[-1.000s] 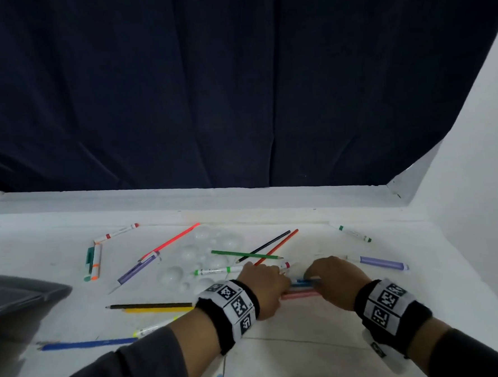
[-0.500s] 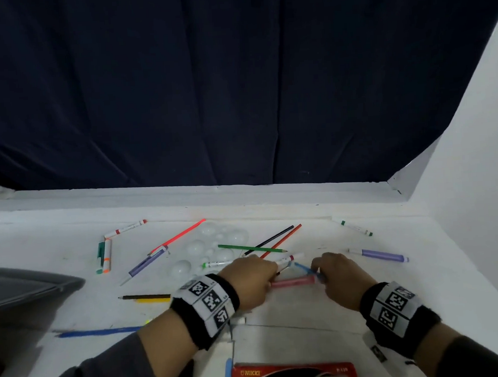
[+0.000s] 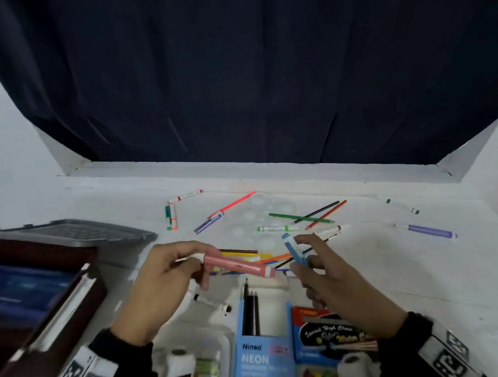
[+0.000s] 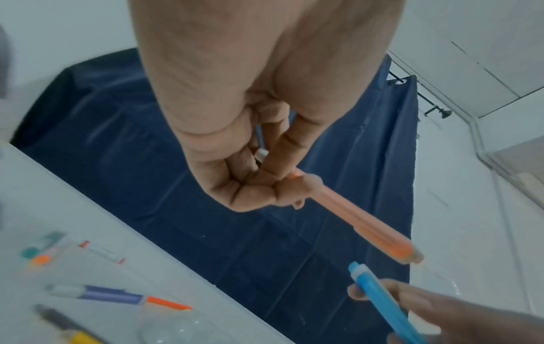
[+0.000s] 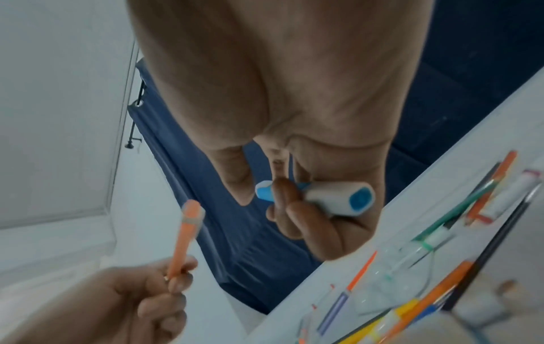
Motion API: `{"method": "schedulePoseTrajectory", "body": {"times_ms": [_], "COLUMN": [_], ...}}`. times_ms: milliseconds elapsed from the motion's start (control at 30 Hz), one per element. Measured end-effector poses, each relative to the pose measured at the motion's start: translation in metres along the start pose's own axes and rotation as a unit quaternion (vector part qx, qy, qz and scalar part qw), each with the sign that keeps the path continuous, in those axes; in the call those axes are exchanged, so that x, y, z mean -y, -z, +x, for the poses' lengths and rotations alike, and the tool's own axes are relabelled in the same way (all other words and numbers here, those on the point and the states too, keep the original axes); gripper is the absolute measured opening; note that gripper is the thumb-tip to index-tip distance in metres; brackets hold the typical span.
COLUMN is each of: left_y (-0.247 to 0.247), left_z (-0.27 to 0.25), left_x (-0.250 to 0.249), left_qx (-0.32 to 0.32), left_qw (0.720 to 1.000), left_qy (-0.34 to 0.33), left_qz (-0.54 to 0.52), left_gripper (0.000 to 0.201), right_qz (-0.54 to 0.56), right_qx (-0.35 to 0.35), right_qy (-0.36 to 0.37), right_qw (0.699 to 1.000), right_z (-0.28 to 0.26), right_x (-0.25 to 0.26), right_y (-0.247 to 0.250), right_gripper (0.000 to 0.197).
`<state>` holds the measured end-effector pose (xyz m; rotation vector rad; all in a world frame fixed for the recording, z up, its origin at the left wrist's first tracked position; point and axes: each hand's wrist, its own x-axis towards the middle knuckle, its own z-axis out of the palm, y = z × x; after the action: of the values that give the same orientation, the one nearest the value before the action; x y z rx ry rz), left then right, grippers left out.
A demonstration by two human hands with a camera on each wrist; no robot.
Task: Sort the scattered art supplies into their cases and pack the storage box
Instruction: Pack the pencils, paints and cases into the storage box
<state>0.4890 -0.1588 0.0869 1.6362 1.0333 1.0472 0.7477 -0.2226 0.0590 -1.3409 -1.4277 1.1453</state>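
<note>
You had just lifted both markers off the white table (image 3: pixel 393 281): left hand (image 3: pixel 163 276) pinching the pink-orange marker (image 3: pixel 238 266), right hand (image 3: pixel 325 271) gripping the blue marker (image 3: pixel 294 249), ready for casing.

Loose pens and pencils (image 3: pixel 300 217) lie scattered mid-bench (image 3: pixel 392 267). The storage box (image 3: pixel 39 303) sits at the left. Two supply cases (image 3: pixel 262 359) lie side by side at the near edge.

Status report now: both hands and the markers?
Left hand holds pink marker. Right hand holds blue marker. Both lifted off table. Nothing in the way.
</note>
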Motion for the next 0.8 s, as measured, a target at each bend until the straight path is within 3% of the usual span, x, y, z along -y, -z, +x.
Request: {"method": "schedulePoseTrajectory", "body": {"times_ms": [167,400,700,800], "left_y": [0.037,0.079,0.106,0.114], "left_z": [-0.041,-0.073,-0.088,-0.088], "left_x": [0.032,0.062,0.09,0.089], "left_qx": [-0.054,-0.065,0.019,0.039], "left_qw": [0.997,0.988,0.993,0.997], "left_qy": [0.052,0.127,0.104,0.066], "left_qz": [-0.022,-0.067,-0.045,-0.033], "left_gripper": [0.044,0.045,0.012,0.026], "right_qz": [0.044,0.069,0.123,0.093], "right_qx": [0.045,0.053,-0.047,-0.066], "right_qy": [-0.025,-0.067,-0.073,-0.054], "right_qw": [0.998,0.994,0.989,0.992], "right_z": [-0.006,-0.004,-0.005,-0.002], "right_x": [0.009,0.006,0.009,0.018], "right_y": [-0.06,-0.121,-0.159,-0.161], "right_gripper": [0.021,0.023,0.016,0.015]}}
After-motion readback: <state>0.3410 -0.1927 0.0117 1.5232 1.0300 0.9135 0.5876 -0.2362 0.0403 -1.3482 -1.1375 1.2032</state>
